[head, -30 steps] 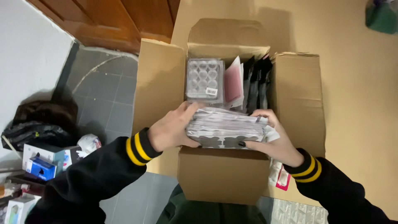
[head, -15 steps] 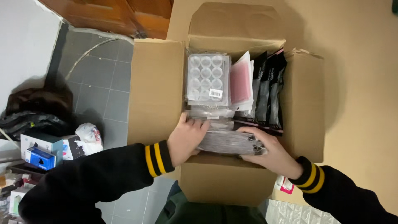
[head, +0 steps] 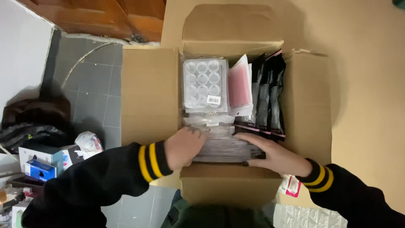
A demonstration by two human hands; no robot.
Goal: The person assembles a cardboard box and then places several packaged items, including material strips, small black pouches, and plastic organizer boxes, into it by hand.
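An open cardboard box (head: 149, 95) stands in front of me with its flaps spread. My left hand (head: 183, 147) and my right hand (head: 270, 156) press on either side of a stack of clear flat packets (head: 223, 145) at the near end inside the box. Beyond the stack stand a clear plastic tray of round pots (head: 204, 84), a pink packet (head: 239, 86) and several black packets (head: 268, 97), all upright. Both sleeves are black with yellow stripes at the cuff.
A flat sheet of cardboard (head: 367, 105) lies under and to the right of the box. On the grey tiled floor at left are small boxes (head: 40, 162), a crumpled bag (head: 86, 143) and a dark bundle (head: 36, 116). A pink-edged packet (head: 291, 185) lies beside the box's near right corner. A wooden door (head: 97, 17) is at top left.
Both hands lowered the stack of clear packets from above the near rim down into the box. The hands stay on its two sides.
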